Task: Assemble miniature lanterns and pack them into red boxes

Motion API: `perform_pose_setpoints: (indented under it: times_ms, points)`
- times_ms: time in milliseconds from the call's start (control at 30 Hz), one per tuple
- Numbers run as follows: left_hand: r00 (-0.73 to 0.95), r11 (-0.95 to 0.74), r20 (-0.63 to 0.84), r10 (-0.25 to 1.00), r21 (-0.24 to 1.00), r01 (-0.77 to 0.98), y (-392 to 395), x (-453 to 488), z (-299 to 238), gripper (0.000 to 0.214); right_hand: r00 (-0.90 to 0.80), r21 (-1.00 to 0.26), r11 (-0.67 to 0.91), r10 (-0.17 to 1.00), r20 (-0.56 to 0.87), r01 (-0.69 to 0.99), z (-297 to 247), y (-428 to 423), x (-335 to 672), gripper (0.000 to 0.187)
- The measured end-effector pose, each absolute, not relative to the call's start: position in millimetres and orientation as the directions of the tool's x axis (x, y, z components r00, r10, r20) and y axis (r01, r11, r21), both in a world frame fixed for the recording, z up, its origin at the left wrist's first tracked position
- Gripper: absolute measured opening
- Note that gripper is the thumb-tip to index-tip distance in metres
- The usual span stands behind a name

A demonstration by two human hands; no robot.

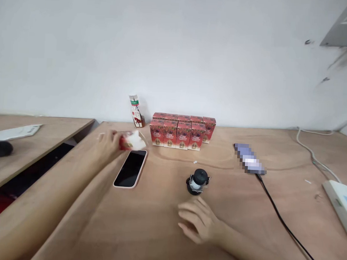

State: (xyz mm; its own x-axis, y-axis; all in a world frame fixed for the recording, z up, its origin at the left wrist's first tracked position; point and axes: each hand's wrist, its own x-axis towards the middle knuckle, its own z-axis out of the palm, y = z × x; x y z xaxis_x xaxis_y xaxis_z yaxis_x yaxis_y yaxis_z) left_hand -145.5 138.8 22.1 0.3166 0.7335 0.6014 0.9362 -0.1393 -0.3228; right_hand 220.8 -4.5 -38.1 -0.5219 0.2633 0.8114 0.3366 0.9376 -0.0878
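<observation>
My left hand (111, 141) is closed round a small red box (126, 140), tilted with its white end pointing right and blurred by motion. Just below it lies a phone with a pale pink case (130, 169), its screen dark. To the right, several matching red boxes (173, 134) stand upright in two rows. My right hand (199, 220) is over the tabletop with loosely bent fingers apart, holding nothing. Directly beyond its fingers is a small black lantern (198, 181) with a clear middle and wire guard.
A bottle with a white and green label (137, 114) stands by the wall. On the right are a phone (250, 159) on a black cable (285, 225), a white device (342, 205) and a white cord (309, 150). A gap separates the left table (44, 154).
</observation>
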Motion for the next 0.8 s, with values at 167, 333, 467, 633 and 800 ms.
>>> perform_pose_setpoints:
  times_ms: [167,333,467,633,800]
  points:
    - [0.635,-0.321,0.750,0.184,-0.565,0.760,68,-79,-16,0.019,-0.365,-0.551,0.745,0.665,0.651,0.374,-54,-7,190,0.076]
    - [0.680,-0.413,0.733,0.016,-0.614,0.673,20,-43,-15,0.016,-0.186,-0.583,0.738,0.660,0.728,0.339,-60,-9,182,0.037]
    - [0.677,-0.562,0.733,0.070,-0.532,0.634,-2,-36,-7,0.029,-0.309,-0.315,0.874,0.436,0.845,0.370,-59,-3,200,0.014]
    - [0.708,-0.782,0.575,0.410,-0.178,0.597,-5,-22,14,0.070,-0.547,0.131,0.920,0.101,0.831,0.369,-59,10,216,0.027]
    - [0.783,-0.829,0.314,0.537,0.029,0.558,12,-9,13,0.064,-0.513,0.209,0.800,0.139,0.847,0.562,-56,10,217,0.024]
